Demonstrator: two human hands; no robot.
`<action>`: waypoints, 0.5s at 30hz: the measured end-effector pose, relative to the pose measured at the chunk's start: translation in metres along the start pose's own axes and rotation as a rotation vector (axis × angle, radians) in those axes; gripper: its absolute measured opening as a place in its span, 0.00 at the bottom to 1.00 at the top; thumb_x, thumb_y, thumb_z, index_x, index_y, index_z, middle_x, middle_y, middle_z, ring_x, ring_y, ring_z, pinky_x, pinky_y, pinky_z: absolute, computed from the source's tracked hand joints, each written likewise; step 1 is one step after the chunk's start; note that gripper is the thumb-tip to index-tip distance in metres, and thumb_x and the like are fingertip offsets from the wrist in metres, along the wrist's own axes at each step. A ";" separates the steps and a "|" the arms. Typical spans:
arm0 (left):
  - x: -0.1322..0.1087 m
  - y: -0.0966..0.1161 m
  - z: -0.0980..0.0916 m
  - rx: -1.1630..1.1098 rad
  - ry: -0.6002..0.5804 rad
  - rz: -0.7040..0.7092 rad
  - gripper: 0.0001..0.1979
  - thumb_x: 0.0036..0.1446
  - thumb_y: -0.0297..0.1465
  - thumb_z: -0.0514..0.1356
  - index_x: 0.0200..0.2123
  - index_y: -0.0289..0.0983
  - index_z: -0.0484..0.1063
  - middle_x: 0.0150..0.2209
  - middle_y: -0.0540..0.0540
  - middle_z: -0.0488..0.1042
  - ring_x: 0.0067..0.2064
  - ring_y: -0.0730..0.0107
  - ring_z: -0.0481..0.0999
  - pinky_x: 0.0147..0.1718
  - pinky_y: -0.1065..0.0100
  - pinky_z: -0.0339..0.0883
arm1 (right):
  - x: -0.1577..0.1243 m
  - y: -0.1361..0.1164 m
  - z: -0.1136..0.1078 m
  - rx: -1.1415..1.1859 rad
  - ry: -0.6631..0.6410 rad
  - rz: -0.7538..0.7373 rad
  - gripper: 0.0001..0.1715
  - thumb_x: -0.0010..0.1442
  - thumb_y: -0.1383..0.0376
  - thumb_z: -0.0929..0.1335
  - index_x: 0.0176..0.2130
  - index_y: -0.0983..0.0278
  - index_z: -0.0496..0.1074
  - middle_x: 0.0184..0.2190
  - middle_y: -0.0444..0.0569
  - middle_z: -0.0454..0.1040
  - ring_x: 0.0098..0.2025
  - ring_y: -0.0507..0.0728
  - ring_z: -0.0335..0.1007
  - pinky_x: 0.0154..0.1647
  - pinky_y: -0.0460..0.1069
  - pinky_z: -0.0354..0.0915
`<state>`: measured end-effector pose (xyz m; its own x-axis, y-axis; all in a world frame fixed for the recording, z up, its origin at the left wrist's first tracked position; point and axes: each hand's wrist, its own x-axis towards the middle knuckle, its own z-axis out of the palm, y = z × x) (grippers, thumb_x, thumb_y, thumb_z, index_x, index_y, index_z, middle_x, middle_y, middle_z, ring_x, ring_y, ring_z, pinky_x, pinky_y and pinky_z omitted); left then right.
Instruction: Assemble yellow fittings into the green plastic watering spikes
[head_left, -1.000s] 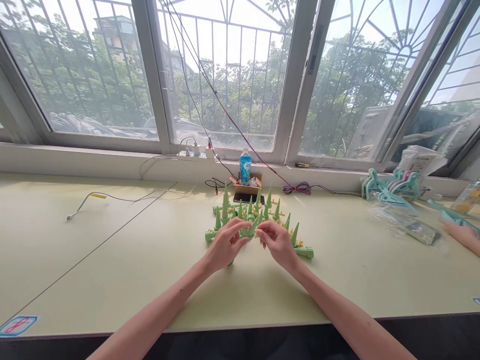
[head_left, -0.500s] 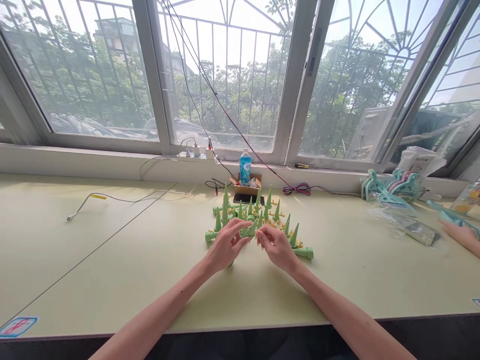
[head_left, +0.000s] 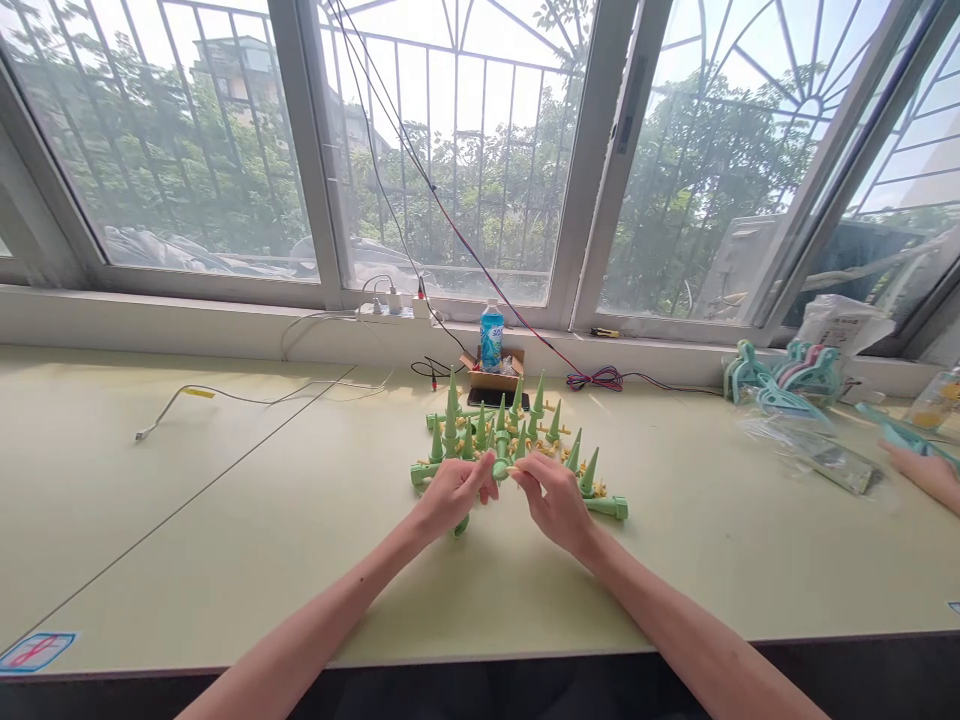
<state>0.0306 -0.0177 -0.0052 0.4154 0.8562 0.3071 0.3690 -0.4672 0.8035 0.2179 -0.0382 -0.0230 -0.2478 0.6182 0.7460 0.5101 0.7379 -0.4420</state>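
Note:
My left hand (head_left: 451,492) is closed on a green plastic watering spike (head_left: 502,467), its round end tipped toward me. Between the thumb and fingertips of my right hand (head_left: 556,497) is a small pale yellow piece (head_left: 513,470), right beside that spike; whether it touches the spike is too small to tell. Behind both hands stand several green cone-shaped spikes (head_left: 538,397) with small yellow valves (head_left: 553,431) among them. One green spike (head_left: 609,507) lies on its side by my right wrist, and another green part (head_left: 461,524) shows under my left hand.
A blue bottle (head_left: 491,335) stands in a small cardboard box (head_left: 517,365) near a dark phone (head_left: 497,398). Cables (head_left: 596,378) run along the sill. Teal hangers (head_left: 780,380) and plastic bags (head_left: 840,462) lie right, near another person's hand (head_left: 926,470).
My left fingers have closed on the spike, and its round end has turned toward me. My right hand stays close beside it, still pinching the small piece.

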 end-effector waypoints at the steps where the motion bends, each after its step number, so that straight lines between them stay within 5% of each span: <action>1: 0.000 0.000 0.000 0.000 -0.009 -0.005 0.35 0.66 0.49 0.43 0.20 0.33 0.76 0.21 0.45 0.74 0.24 0.72 0.70 0.27 0.71 0.60 | 0.000 0.000 0.000 -0.006 -0.011 -0.007 0.16 0.70 0.64 0.59 0.30 0.62 0.65 0.26 0.45 0.64 0.27 0.53 0.58 0.29 0.46 0.57; 8: -0.002 0.006 -0.002 -0.005 -0.034 0.004 0.34 0.64 0.50 0.46 0.21 0.33 0.75 0.22 0.45 0.74 0.27 0.68 0.72 0.27 0.72 0.60 | 0.000 -0.002 0.000 0.006 -0.019 -0.008 0.17 0.70 0.65 0.58 0.29 0.62 0.64 0.25 0.44 0.64 0.27 0.52 0.58 0.29 0.46 0.57; 15: -0.003 0.007 -0.005 0.033 -0.044 0.082 0.30 0.64 0.49 0.48 0.23 0.33 0.72 0.19 0.51 0.61 0.23 0.75 0.57 0.23 0.73 0.50 | 0.000 -0.005 0.000 0.044 -0.011 0.052 0.18 0.69 0.62 0.60 0.28 0.62 0.64 0.23 0.44 0.65 0.26 0.52 0.59 0.29 0.46 0.57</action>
<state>0.0278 -0.0229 0.0021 0.4816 0.8043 0.3480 0.3588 -0.5433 0.7590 0.2152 -0.0422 -0.0206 -0.2313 0.6584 0.7163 0.4854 0.7161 -0.5015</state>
